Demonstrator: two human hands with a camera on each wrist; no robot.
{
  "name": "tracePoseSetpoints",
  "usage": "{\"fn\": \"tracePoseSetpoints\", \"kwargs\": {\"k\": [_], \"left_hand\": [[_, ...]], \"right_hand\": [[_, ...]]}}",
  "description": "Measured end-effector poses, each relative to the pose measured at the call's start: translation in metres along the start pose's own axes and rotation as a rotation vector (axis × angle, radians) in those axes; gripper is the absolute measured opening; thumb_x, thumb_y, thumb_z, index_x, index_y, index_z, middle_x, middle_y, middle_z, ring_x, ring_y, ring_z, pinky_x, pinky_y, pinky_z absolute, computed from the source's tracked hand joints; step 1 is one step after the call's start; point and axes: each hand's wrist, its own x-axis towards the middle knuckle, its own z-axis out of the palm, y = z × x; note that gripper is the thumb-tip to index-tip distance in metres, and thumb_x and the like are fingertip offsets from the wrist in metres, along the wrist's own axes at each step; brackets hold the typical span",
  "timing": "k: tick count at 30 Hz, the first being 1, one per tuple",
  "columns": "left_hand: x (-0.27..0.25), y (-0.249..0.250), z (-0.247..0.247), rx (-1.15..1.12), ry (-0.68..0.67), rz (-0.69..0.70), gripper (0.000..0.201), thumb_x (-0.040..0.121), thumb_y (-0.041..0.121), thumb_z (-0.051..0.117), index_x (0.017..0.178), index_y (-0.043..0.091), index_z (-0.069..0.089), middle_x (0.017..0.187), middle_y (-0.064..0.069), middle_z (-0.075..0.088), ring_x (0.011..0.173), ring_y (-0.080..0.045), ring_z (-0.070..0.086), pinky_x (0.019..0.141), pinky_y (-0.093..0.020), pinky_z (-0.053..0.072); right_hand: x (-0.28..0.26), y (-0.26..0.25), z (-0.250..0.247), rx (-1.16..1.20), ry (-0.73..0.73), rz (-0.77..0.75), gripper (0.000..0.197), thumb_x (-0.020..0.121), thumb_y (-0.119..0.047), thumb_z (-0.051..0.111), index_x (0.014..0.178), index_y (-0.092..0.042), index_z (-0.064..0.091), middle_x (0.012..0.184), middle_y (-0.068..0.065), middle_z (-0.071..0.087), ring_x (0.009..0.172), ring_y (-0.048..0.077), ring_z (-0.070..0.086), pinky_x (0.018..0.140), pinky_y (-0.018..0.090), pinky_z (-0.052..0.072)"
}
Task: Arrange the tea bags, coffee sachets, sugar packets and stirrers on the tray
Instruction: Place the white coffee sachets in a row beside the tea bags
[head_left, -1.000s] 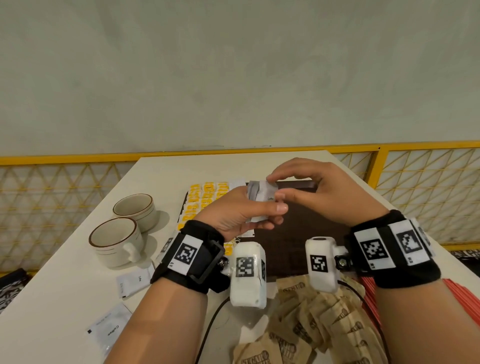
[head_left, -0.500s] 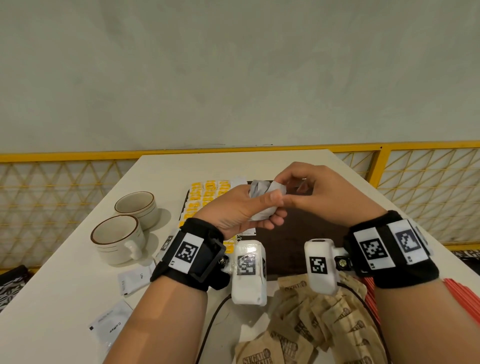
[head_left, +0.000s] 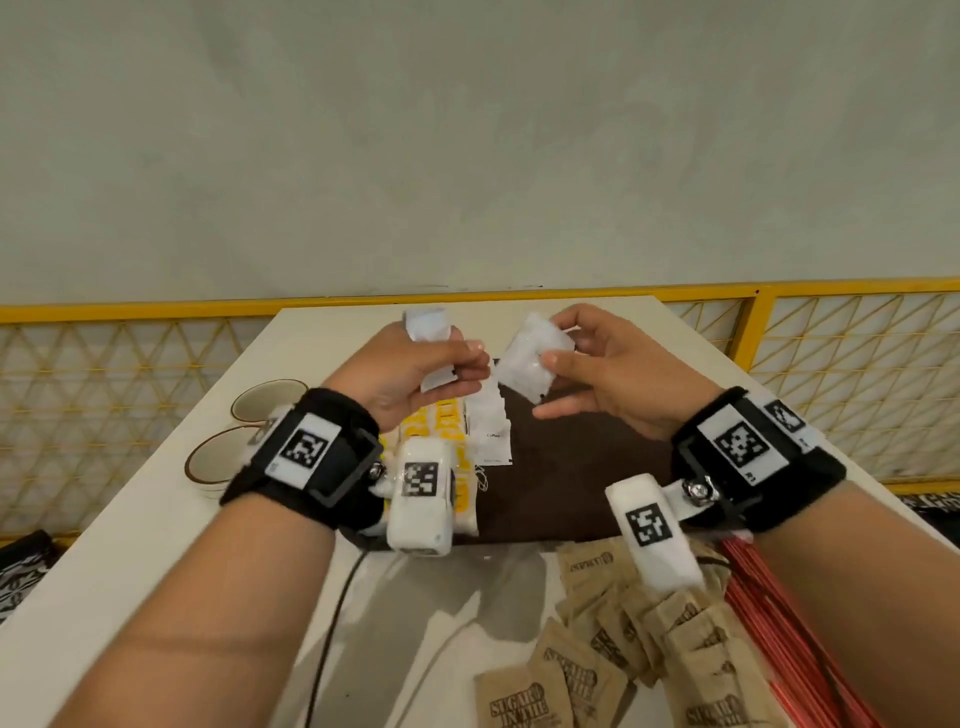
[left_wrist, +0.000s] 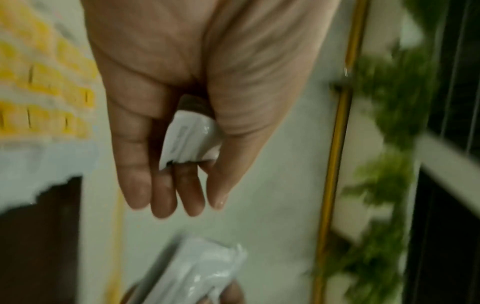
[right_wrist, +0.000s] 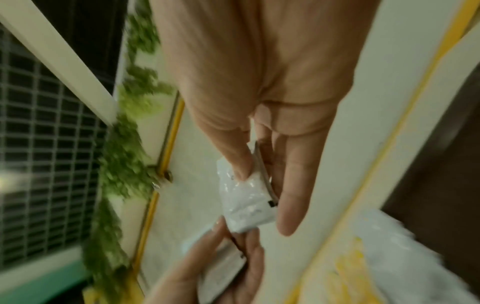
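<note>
A small stack of white paper coffee sachets (head_left: 429, 347) is gripped in the left hand (head_left: 410, 374), thumb pressed against curled fingers, above the far edge of the dark brown rectangular tray (head_left: 571, 467). In the left wrist view the same stack (left_wrist: 188, 142) is seen wedged between thumb and fingers. A single crinkled white sachet (head_left: 535, 364) is pinched between thumb and fingers of the right hand (head_left: 608, 374), just beside the left hand at its 3 o'clock, the two packets apart. In the right wrist view this sachet (right_wrist: 246, 203) is seen under the thumb tip.

On the tray, rows of yellow-and-white tea bags (head_left: 441, 426) are laid at the 9 o'clock side, with a column of white sachets (head_left: 488, 431) just beside them. Brown paper sugar packets (head_left: 597, 654) are heaped on the white table (head_left: 156, 545) at 6 o'clock of the tray, and red stirrers (head_left: 769, 613) are seen at 5 o'clock. Two cream ceramic cups with brown rims (head_left: 223, 452) are placed at 9 o'clock, off the tray.
</note>
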Motion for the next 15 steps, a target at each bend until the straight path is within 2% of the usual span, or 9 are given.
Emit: {"fn": "tracePoseSetpoints", "kwargs": {"k": [3,7,11,15], "left_hand": [[0.010,-0.004,0.000,0.351,-0.108,-0.030,0.016,0.080,0.000,0.070,0.073,0.007,0.057,0.088,-0.020,0.065,0.084,-0.025,0.067,0.079,-0.031,0.058],[0.030,-0.017,0.002,0.719,-0.206,-0.080,0.015,0.081,-0.002,0.070,0.076,0.007,0.059,0.079,-0.013,0.062,0.072,-0.021,0.064,0.074,-0.031,0.058],[0.049,-0.025,0.001,0.998,-0.247,-0.131,0.018,0.082,-0.001,0.069,0.073,0.011,0.058,0.077,-0.009,0.061,0.066,-0.016,0.061,0.062,-0.023,0.056],[0.064,-0.024,-0.001,1.148,-0.288,-0.155,0.020,0.083,0.002,0.067,0.072,0.015,0.057,0.071,-0.001,0.062,0.055,-0.004,0.061,0.052,-0.016,0.050]], "right_hand": [[0.013,0.016,0.000,-0.218,-0.080,0.185,0.020,0.089,0.005,0.057,0.104,-0.009,0.054,0.102,0.013,0.059,0.085,0.024,0.066,0.071,0.039,0.060],[0.030,0.040,0.005,-0.380,-0.114,0.369,0.023,0.085,0.006,0.063,0.097,-0.012,0.054,0.094,0.011,0.058,0.086,0.025,0.064,0.071,0.038,0.060],[0.045,0.057,0.011,-0.433,-0.083,0.449,0.019,0.085,0.004,0.065,0.090,-0.012,0.056,0.096,0.014,0.057,0.087,0.024,0.061,0.075,0.036,0.059],[0.055,0.063,0.009,-0.392,-0.052,0.472,0.019,0.084,0.007,0.062,0.086,-0.010,0.056,0.077,0.009,0.056,0.070,0.017,0.059,0.069,0.032,0.060]]}}
